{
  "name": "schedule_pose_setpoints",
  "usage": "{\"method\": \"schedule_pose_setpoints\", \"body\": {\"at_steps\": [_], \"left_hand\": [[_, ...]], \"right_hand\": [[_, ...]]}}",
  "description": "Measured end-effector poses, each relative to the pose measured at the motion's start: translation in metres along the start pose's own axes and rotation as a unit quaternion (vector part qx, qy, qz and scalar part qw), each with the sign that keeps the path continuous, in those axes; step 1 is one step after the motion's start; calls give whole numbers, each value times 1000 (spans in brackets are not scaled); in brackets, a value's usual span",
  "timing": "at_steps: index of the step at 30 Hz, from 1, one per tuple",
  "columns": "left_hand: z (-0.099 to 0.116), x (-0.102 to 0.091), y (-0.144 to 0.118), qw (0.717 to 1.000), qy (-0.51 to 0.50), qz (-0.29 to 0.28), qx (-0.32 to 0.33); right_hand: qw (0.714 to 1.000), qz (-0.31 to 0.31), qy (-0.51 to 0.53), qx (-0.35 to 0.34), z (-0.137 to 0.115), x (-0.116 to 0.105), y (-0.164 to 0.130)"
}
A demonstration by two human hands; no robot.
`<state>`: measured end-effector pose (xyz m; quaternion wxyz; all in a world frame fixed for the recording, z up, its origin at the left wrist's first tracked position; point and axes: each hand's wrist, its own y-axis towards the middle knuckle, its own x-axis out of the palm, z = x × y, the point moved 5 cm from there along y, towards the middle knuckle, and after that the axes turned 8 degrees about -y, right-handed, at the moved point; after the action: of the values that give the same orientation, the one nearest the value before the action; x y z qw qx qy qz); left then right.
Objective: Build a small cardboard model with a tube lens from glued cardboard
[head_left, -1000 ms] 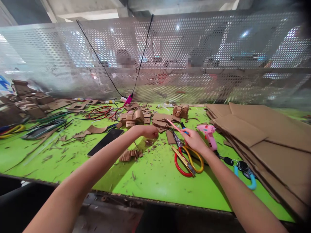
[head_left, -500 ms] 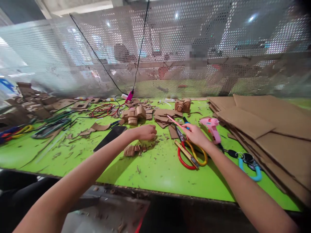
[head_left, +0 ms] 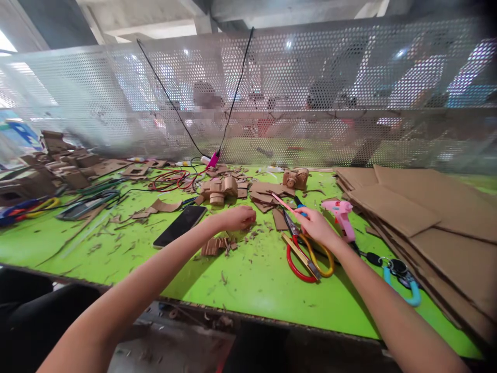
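While both bare arms stretch forward over a bright green table (head_left: 252, 285), the left hand (head_left: 236, 217) is curled into a loose fist with its fingers closed, hovering just above a small heap of cardboard scraps (head_left: 215, 245); whether anything is pinched inside it cannot be told; the right hand (head_left: 316, 225) is closed around a thin pink stick (head_left: 282, 202), which slants up and to the left from its fingertips; directly under that hand lie scissors with one red and one yellow handle (head_left: 306, 259), flat on the table, blades pointing away from the person; a pink glue gun (head_left: 341, 213) rests just beside the right hand on its far right side; a black phone (head_left: 180, 226) lies face up to the left of the left forearm; beyond the hands sits a cluster of small cardboard pieces (head_left: 221, 189) and tangled red wires (head_left: 169, 180); large flat cardboard sheets (head_left: 423, 212) are stacked at the right edge; a ring of keys with a blue strap (head_left: 399, 277) lies beside the right forearm; a perforated metal screen (head_left: 310, 93) stands along the table's far edge
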<state>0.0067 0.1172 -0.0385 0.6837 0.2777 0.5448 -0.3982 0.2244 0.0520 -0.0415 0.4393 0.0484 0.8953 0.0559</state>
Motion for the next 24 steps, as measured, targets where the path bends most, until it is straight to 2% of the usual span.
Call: {"method": "schedule_pose_setpoints", "body": {"at_steps": [12, 19, 24], "left_hand": [[1, 11, 5, 998, 42, 33, -25], [-1, 22, 11, 992, 45, 91, -75], [-2, 25, 13, 992, 37, 95, -76]], "right_hand": [[1000, -15, -1, 9, -1, 2, -1], [1000, -18, 6, 9, -1, 4, -3], [1000, -9, -3, 14, -1, -3, -3]]}}
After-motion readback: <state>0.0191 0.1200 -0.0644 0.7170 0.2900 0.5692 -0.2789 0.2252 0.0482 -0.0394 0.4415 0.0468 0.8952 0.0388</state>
